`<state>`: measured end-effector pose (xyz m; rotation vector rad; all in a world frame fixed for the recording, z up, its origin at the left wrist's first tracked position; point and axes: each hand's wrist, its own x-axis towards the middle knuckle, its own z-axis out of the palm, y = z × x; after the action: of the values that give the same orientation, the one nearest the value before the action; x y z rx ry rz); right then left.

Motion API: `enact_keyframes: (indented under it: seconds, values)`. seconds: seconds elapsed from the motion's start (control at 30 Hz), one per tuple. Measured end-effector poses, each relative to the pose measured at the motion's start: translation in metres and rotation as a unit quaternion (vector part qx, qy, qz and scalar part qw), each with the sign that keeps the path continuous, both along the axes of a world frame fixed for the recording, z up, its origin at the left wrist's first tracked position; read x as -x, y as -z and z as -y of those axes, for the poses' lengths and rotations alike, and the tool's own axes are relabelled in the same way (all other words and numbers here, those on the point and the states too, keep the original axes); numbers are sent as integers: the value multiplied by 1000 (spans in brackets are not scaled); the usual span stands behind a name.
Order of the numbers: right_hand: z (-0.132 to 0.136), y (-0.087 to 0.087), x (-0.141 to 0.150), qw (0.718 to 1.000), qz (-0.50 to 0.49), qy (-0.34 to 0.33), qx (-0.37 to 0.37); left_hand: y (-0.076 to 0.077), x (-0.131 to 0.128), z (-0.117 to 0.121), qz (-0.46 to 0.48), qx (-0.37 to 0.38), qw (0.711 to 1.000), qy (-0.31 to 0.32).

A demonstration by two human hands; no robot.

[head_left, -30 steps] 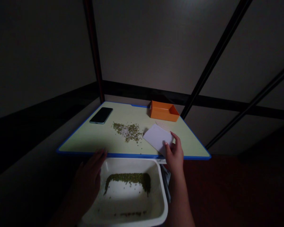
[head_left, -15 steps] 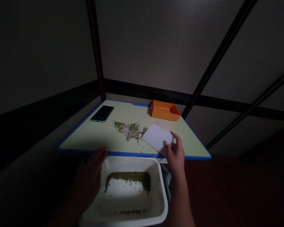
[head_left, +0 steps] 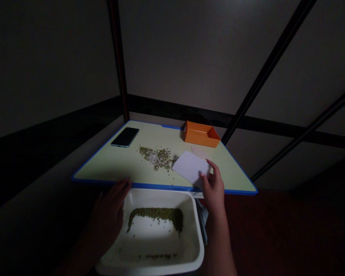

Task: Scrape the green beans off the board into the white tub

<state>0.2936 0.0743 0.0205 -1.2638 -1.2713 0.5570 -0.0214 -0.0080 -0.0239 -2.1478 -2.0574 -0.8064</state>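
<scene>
My right hand (head_left: pixel 214 186) grips a flat white card (head_left: pixel 191 167) between thumb and fingers, low over the table (head_left: pixel 103 168). Just left of the card lies a loose pile of small green beans mixed with white grains (head_left: pixel 156 157). Some pale grains (head_left: pixel 198 151) are spread behind the card. My left hand (head_left: pixel 110 214), in shadow, is at the left side of a white basin (head_left: pixel 199 237), its fingers stretched toward the table's front edge. Inside the basin, green beans (head_left: pixel 161 214) lie in a band along the far side, with darker bits near its front.
At the table's back right stands an open orange box (head_left: pixel 201 135). A dark-screened phone (head_left: pixel 125 137) lies at the back left. Blue edging runs round the table, and the basin sits against its front edge. Panelled walls (head_left: pixel 184 57) rise behind.
The view has shifted very slightly. Both hands, the card and the piles stay where they were.
</scene>
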Motion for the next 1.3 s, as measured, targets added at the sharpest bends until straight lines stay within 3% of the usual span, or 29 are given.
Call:
enact_keyframes:
  seconds: [0.37, 1.3]
  values:
    - [-5, 0, -1, 999, 46, -25, -16, -3, -2, 1, 5, -4, 1000, 2]
    - [-2, 0, -5, 998, 24, -52, -25, -7, -4, 2, 19, 16, 1000, 6]
